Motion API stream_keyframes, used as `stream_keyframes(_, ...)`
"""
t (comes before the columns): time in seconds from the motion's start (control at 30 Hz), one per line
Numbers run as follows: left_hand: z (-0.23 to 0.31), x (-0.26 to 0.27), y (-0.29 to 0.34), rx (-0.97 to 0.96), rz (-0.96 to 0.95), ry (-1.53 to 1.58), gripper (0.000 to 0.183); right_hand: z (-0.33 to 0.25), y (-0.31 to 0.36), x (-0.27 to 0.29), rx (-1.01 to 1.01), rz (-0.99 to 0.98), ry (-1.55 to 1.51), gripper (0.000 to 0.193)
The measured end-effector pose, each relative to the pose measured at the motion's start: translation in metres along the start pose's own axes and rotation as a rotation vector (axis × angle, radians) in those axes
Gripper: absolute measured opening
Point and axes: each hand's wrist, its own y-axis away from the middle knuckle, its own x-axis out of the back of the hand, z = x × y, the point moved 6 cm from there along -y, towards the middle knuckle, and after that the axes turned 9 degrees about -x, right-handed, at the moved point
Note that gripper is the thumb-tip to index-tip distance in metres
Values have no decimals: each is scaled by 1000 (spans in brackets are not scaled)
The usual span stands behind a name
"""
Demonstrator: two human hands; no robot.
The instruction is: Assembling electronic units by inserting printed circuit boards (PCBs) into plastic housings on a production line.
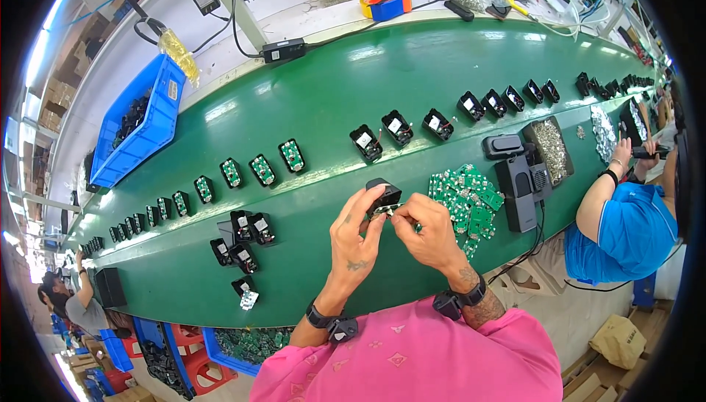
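My left hand (354,236) grips a small black plastic housing (384,191) by its sides, held above the green workbench. My right hand (426,229) is closed in a pinch at the housing's near edge, by a small pale piece that could be a circuit board; what its fingertips hold is too small to tell. Just right of my right hand lies a heap of green circuit boards (471,211). To the left, several open black housings (243,234) stand in a cluster. One more housing (240,286) nearer me has a board hanging over its edge.
Housings with green boards (230,172) line the bench to the left; open housings (397,127) stand farther right. Beyond the heap are a black device (517,192) and a tray of small metal parts (550,150). A blue bin (140,122) sits far left. Co-workers sit at both sides.
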Motion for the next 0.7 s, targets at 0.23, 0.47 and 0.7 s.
stream_keyframes(0.23, 29, -6, -1, -263, -39, -380, 52, -10, 1, 3, 110, 53, 145, 7)
stream_keyframes(0.47, 26, -8, 0, -210, -80, -416, 54, -19, 3, 2, 198, -4, 357, 10)
stream_keyframes(0.7, 16, -3, -10, -77, -199, -204, 53, -9, -2, 7, 108, -123, 181, 11)
